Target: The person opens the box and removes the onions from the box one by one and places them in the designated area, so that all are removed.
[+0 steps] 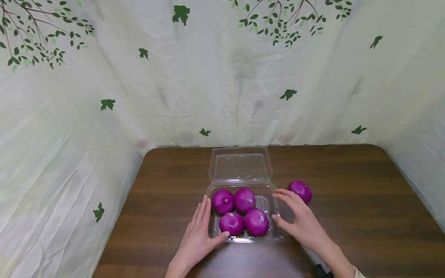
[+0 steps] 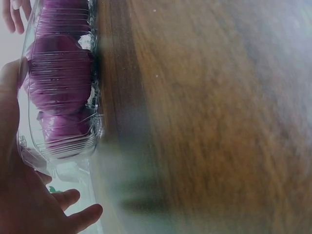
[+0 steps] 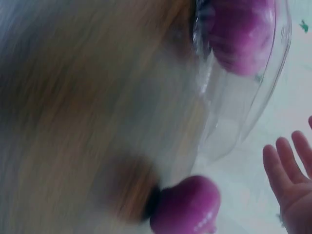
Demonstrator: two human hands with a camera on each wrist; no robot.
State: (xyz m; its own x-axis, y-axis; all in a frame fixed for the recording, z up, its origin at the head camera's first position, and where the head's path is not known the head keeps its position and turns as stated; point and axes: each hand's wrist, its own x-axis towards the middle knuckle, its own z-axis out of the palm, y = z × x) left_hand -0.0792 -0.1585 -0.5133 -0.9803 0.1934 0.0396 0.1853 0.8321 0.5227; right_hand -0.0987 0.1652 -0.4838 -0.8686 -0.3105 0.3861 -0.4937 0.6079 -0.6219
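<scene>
A clear plastic clamshell container (image 1: 243,239) lies on the table with its lid (image 1: 240,166) laid back. Several purple onions sit inside, among them a front right onion (image 1: 256,222) and a back left onion (image 1: 223,201). My left hand (image 1: 197,237) rests along the container's left side, fingers straight and thumb at the front rim. My right hand (image 1: 301,218) is spread at the right side, fingertips close to the rim and holding nothing. Just beyond that hand, a loose onion (image 1: 300,191) lies on the table, partly hidden by it.
Brown wooden table (image 1: 156,216) surrounds the container on all sides. A pale leaf-patterned curtain (image 1: 215,77) hangs behind the table and on both sides. Near the right forearm, a small black object (image 1: 321,271) shows at the bottom edge.
</scene>
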